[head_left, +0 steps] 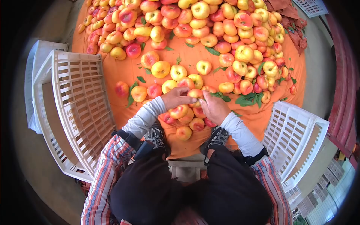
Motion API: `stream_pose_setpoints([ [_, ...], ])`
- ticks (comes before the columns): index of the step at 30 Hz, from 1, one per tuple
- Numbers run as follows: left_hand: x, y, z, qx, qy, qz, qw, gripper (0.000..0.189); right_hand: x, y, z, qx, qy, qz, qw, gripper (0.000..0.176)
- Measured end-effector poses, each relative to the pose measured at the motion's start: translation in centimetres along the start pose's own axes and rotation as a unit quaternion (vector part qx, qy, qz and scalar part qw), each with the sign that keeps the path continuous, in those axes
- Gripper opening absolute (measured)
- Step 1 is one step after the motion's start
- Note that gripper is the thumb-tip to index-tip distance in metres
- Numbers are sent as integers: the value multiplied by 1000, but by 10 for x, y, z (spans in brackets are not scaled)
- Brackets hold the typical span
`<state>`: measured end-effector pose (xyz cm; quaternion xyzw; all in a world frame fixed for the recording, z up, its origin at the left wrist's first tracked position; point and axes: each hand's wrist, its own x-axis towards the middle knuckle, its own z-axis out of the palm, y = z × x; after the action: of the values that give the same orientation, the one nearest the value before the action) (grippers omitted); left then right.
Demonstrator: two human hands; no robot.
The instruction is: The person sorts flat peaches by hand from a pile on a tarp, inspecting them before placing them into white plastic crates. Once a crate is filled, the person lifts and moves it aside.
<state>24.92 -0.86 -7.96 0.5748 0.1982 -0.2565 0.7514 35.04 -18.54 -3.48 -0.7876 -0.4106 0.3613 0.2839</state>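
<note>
Pinching one peach (195,92), left hand (175,98) and right hand (214,108) meet, wrists bent.

Seen from above in the lower half of the frame, a person wears a shirt (107,168) striped in orange-red, blue and white, its sleeves showing at lower left and lower right. Snug pale grey arm covers (144,116) run from a black band (129,138) near each elbow to the wrists, leaving the left hand (178,97) and right hand (213,108) bare. Black trousers (150,191) fill the bottom centre, and just above them sit two dark trainers (155,137) with white patterning and laces.
</note>
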Motion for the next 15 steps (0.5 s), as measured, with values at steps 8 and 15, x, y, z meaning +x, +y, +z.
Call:
stream_pose_setpoints([
  [8,-30,0,-12,-34,-104,-19,994,40,-1,-5,-20,267,-179,24,947,29],
  [15,-48,5,-29,-226,-82,36,970,47,17,-3,-35,-200,-253,19,946,44],
])
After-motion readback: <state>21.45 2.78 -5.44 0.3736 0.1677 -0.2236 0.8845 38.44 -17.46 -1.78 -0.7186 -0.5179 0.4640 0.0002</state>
